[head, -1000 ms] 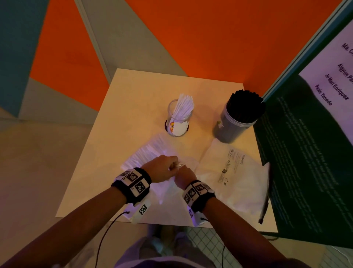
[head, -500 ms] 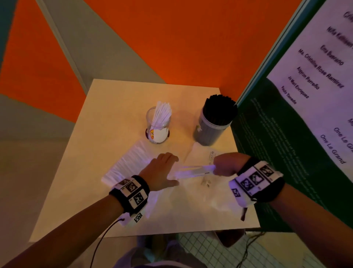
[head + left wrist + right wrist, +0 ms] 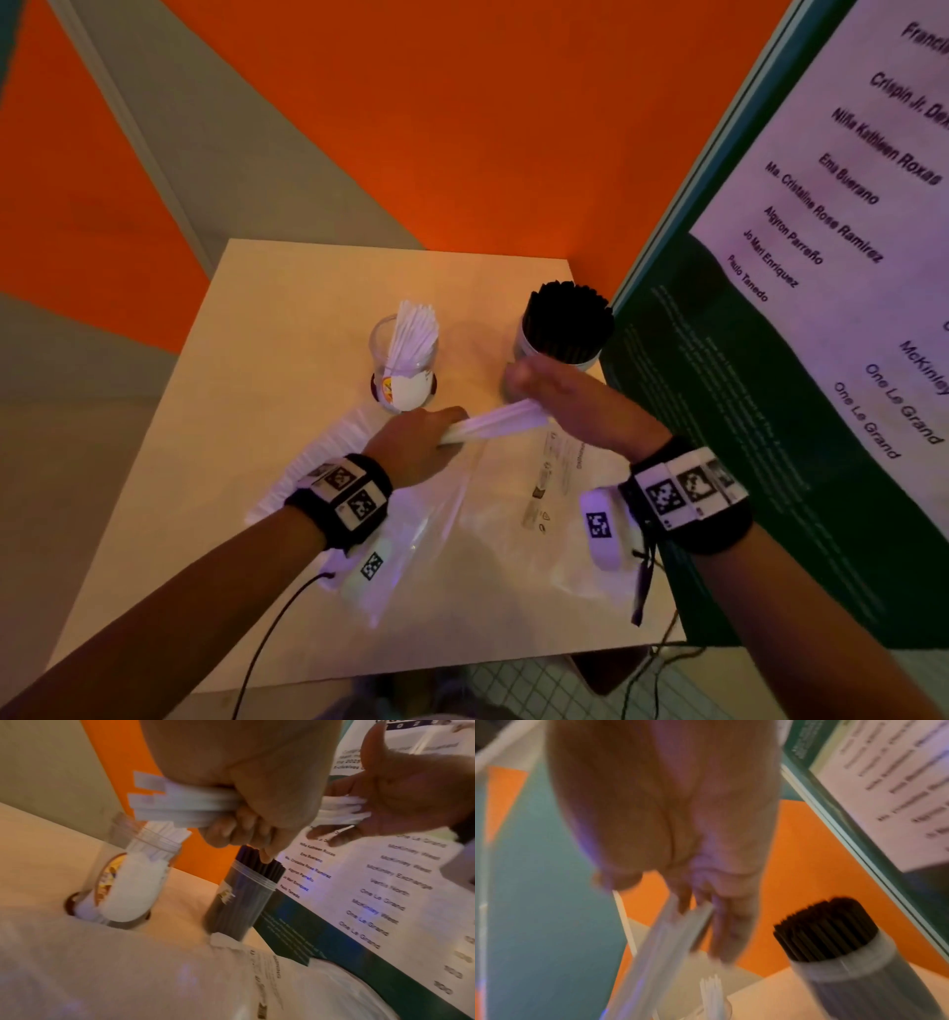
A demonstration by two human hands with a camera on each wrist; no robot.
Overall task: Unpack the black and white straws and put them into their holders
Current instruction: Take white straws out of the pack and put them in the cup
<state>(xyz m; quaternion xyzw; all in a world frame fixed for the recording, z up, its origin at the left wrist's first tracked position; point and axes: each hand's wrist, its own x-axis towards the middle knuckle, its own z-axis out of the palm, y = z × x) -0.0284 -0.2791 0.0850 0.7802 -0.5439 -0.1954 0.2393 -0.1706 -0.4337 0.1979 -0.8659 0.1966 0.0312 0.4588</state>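
A bundle of white straws [image 3: 495, 426] hangs above the table, just in front of the two holders. My left hand [image 3: 444, 437] grips its left part, fingers curled round it [image 3: 244, 833]. My right hand [image 3: 529, 383] is open, its palm [image 3: 385, 801] flat against the bundle's right ends. The right wrist view is blurred and shows straight fingers [image 3: 731, 931] beside the straws [image 3: 670, 939]. A clear jar [image 3: 405, 360] holds white straws. Another clear jar [image 3: 562, 329], at the right, is packed with black straws.
Under my left wrist lies a plastic bag of white straws [image 3: 313, 462]. A flat, printed, seemingly empty bag [image 3: 560, 493] covers the table's [image 3: 287, 318] near right. A green and white poster board [image 3: 770, 360] stands right beside the black-straw jar.
A second ago both hands met at the bag. The right hand then drew a bundle out to the right. Now the left hand grips it and the right hand has opened against its end.
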